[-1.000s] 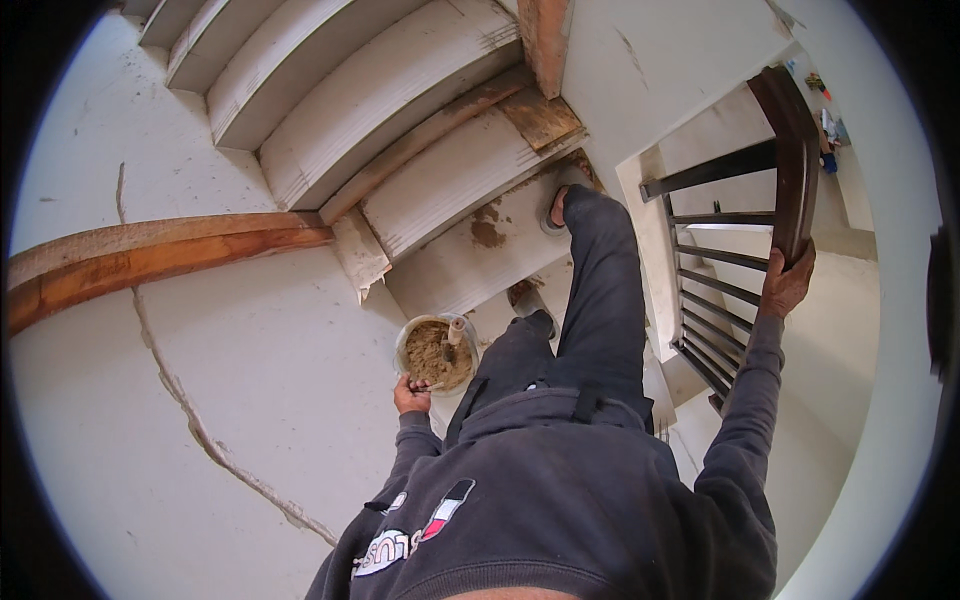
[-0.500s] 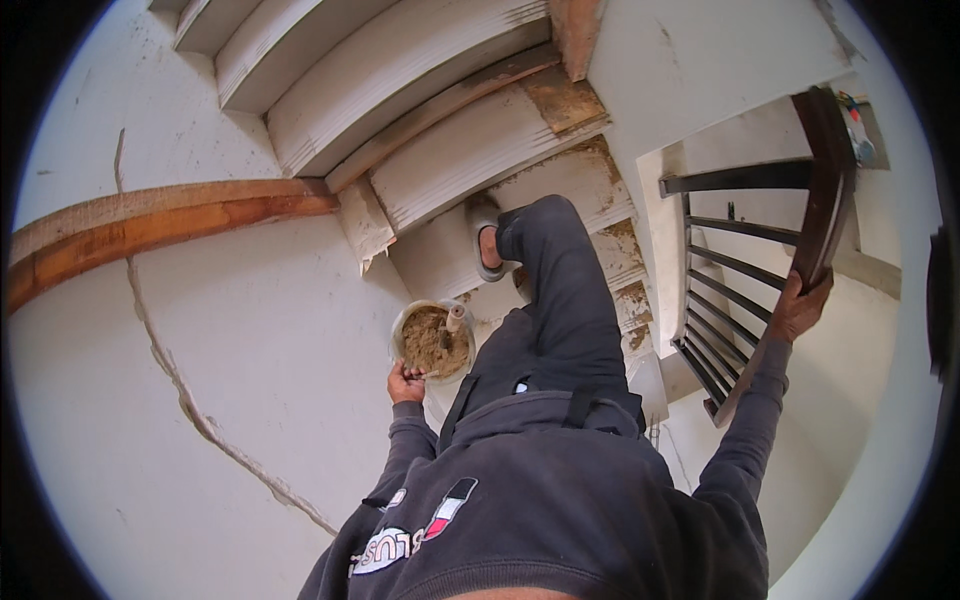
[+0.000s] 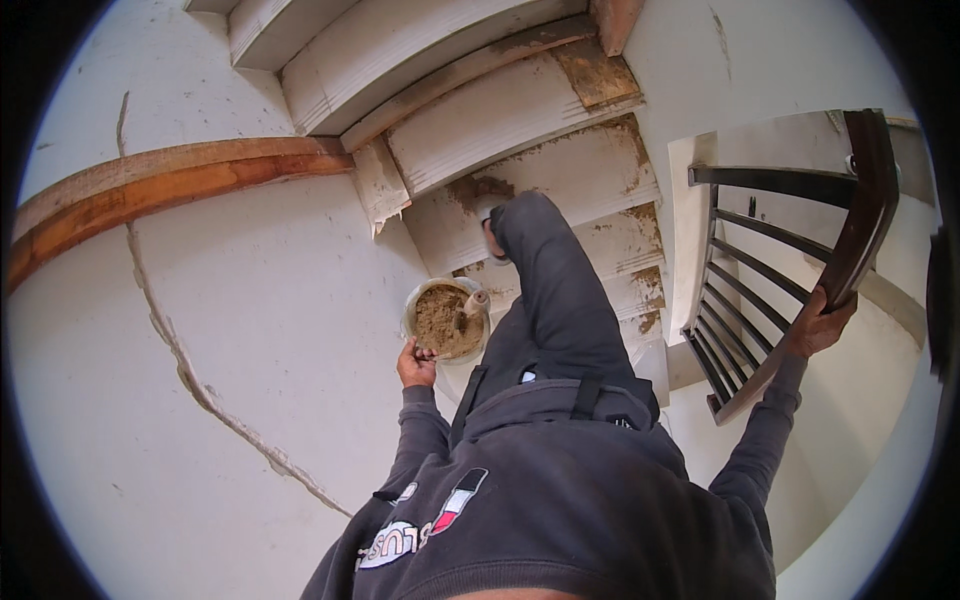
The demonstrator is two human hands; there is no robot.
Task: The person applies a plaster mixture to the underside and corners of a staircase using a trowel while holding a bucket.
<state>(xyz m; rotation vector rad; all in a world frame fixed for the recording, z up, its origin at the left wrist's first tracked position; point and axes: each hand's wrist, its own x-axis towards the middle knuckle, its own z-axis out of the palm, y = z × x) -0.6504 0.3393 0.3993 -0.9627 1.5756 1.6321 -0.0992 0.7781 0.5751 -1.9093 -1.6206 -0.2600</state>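
My left hand (image 3: 416, 363) is closed at the near side of a round bucket (image 3: 408, 312), its fingers curled at the rim and partly hidden. Brown, grainy mortar (image 3: 440, 318) fills much of the bucket. Out of the mortar sticks a tool with a pale, rounded handle (image 3: 478, 300); its working end is buried and cannot be made out. Over on the right, my right hand (image 3: 824, 325) wraps round a dark wooden handrail (image 3: 870, 215). One of my legs is bent, with its foot on a stair step.
Pale stair steps (image 3: 500, 115) climb ahead, with brown smears and rough patches. A wooden board (image 3: 190, 182) runs along the left wall, above a rough filled crack (image 3: 175, 350). Dark bars (image 3: 770, 236) stand below the handrail.
The whole view has shifted, so stairs and railing appear farther right. My bent knee now covers more of the foot. Both hands keep their holds on the bucket and handrail.
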